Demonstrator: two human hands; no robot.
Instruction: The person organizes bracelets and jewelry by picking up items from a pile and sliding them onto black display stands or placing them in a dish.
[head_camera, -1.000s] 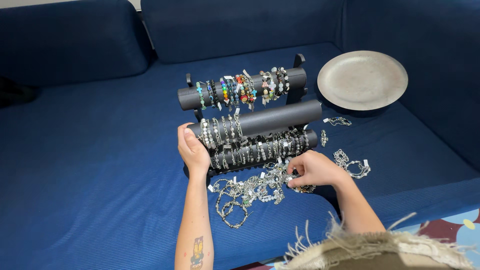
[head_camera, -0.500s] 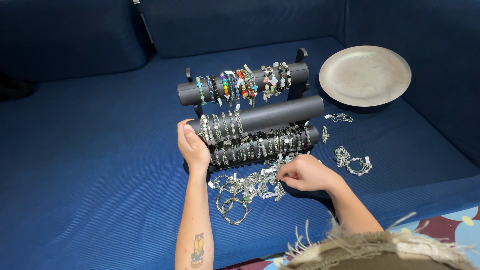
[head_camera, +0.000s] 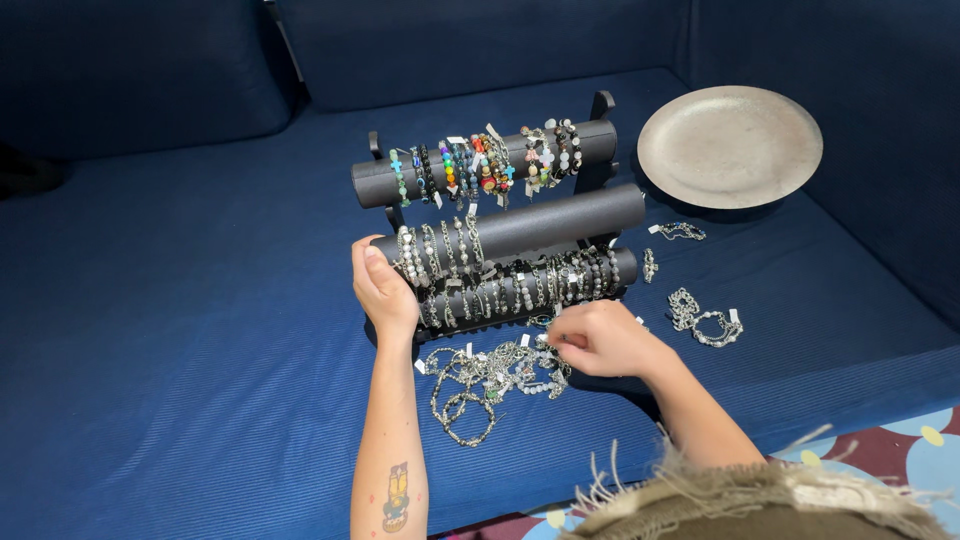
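Observation:
A black three-bar bracelet stand (head_camera: 540, 225) sits on a blue cushion. Its top bar carries coloured bead bracelets (head_camera: 480, 165); the middle and bottom bars carry silver ones. My left hand (head_camera: 383, 290) grips the left end of the middle bar. My right hand (head_camera: 598, 338) is closed, fingers pinching into a heap of silver bracelets (head_camera: 485, 378) lying in front of the stand. What the fingertips hold is hidden by the hand.
A round silver-grey plate (head_camera: 730, 145) rests at the back right. Loose silver bracelets (head_camera: 703, 318) and a smaller one (head_camera: 680, 231) lie right of the stand. Dark blue cushions rise behind and to the right. A patterned floor shows at the bottom right.
My right hand has slid left along the front of the stand, from its right end to the bracelet heap. My left hand stays on the middle bar.

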